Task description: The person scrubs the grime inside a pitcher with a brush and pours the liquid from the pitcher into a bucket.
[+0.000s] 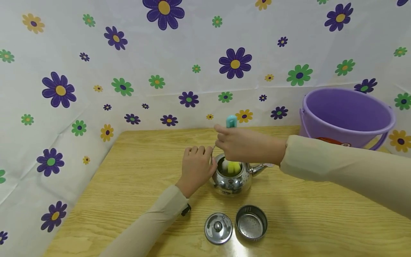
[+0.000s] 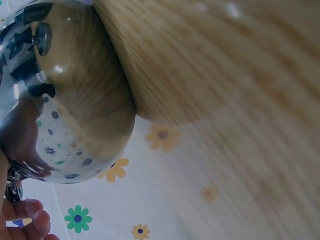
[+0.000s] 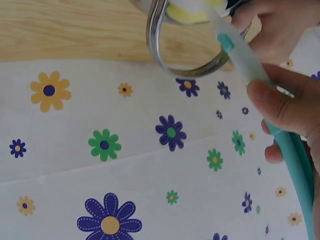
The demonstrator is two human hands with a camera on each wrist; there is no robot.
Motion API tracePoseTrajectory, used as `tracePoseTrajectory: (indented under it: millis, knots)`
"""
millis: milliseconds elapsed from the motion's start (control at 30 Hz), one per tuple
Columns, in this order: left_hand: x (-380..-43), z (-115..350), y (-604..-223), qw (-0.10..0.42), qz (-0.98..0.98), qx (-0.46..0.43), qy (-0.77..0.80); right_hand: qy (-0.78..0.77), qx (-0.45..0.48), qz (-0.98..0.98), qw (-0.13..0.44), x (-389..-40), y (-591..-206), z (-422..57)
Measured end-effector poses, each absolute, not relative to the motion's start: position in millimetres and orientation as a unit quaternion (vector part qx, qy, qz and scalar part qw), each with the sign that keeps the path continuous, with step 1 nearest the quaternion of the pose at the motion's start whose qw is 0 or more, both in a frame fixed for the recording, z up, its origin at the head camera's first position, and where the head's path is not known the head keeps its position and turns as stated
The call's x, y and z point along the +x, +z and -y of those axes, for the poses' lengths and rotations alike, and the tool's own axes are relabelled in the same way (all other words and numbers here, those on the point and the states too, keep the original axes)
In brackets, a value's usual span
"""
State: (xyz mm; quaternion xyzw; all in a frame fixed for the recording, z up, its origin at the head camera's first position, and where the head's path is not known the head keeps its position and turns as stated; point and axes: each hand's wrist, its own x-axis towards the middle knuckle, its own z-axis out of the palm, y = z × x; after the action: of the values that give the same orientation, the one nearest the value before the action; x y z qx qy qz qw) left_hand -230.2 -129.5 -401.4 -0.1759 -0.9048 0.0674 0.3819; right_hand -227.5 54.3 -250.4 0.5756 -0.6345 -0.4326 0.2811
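A shiny metal teapot (image 1: 232, 186) with a spout stands upright on the table. My left hand (image 1: 197, 166) holds it at its left side, by the arched handle; in the left wrist view the fingers (image 2: 31, 220) curl near the handle's hinge. Above the opening, my right hand (image 1: 242, 143) grips a teal and white cleaning brush (image 3: 291, 156). Its teal end sticks up past the hand in the head view, while its yellow and white head is down inside the pot. The right wrist view has the brush beside the curved metal handle (image 3: 155, 37).
A round metal lid with a knob (image 1: 218, 228) lies in front of the teapot, next to a metal strainer cup (image 1: 251, 224) with small holes. At the back right stands a purple bucket (image 1: 340, 132). A flower-patterned sheet (image 1: 199, 46) hangs behind the wooden table (image 1: 135, 178).
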Motion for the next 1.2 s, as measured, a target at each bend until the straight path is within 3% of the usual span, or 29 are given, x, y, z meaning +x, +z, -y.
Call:
tracePoseTrajectory:
  millis: [300,567,700,1200]
  knots:
    - [-229,129,-399,0.392,0.900,-0.177,0.076,-0.329,0.586,0.725,0.154,-252,-237,-61]
    - [-228,129,-399,0.379,0.905,-0.173,0.082,-0.262,0.579,0.762,0.122,-265,-244,-82]
    - [-228,130,-398,0.383,0.904,-0.174,0.083,-0.258,0.568,0.769,0.137,-260,-253,-91]
    - [-232,132,-402,0.371,0.908,-0.183,0.068,-0.321,0.554,0.692,0.332,-223,-280,-104]
